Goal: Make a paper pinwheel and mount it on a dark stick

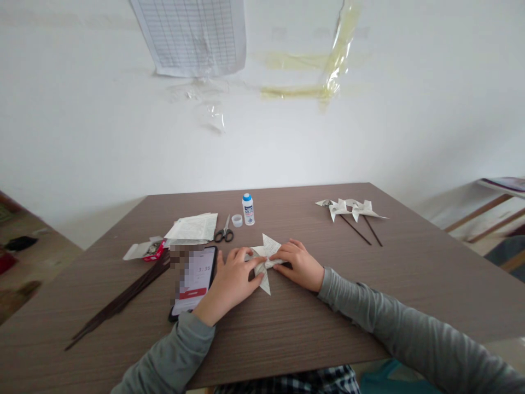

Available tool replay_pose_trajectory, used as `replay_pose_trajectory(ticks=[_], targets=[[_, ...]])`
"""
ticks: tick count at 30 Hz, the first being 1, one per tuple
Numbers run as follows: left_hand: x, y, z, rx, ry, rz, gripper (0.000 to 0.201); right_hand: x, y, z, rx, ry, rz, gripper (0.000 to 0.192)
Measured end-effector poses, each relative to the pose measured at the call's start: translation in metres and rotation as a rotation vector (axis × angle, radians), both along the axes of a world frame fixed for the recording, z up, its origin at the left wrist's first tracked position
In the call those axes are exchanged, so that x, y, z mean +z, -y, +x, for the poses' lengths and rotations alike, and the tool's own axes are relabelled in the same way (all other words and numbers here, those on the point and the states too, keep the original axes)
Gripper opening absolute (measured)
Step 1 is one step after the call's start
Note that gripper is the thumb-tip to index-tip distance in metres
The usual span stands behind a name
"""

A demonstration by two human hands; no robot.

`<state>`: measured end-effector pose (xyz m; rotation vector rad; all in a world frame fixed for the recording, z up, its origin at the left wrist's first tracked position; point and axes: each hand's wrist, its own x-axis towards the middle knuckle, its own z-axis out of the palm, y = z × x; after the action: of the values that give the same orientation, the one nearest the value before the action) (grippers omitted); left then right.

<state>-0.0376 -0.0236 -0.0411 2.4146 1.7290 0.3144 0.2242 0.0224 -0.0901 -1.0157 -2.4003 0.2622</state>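
Note:
A pinwheel (263, 278) folded from printed paper lies on the brown table in front of me, its pointed blades spread out. My left hand (235, 276) grips its left side, thumb and fingers on the paper near the centre. From the right, my right hand (301, 262) pinches the paper close to the middle, with the index finger at the hub. Fingers of both hands cover parts of the blades. Close by my left forearm is a smartphone (197, 279) with a lit screen.
Behind stand a blue-capped white bottle (248, 210), a small clear cap (237, 220) and black-handled scissors (223, 234). Leftward lie paper sheets (192, 227), a red-and-white box (151, 249) and dark thin sticks (118, 295). Finished-looking pinwheels on sticks (361, 210) rest at the back right. A white wall (123, 137) borders the table.

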Motion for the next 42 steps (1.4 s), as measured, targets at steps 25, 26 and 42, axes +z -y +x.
replay_pose_trajectory(ticks=[25, 26, 42], targets=[[0.004, 0.001, 0.003, 0.034, -0.013, -0.029, 0.044, 0.006, 0.003, 0.0, -0.009, 0.01, -0.045, 0.025], [0.004, 0.001, 0.003, 0.034, -0.024, -0.034, 0.045, 0.006, 0.003, -0.001, -0.008, 0.014, -0.05, 0.024], [0.011, 0.003, 0.007, 0.035, -0.062, -0.056, 0.047, 0.005, 0.001, 0.0, -0.009, 0.006, -0.071, 0.022]])
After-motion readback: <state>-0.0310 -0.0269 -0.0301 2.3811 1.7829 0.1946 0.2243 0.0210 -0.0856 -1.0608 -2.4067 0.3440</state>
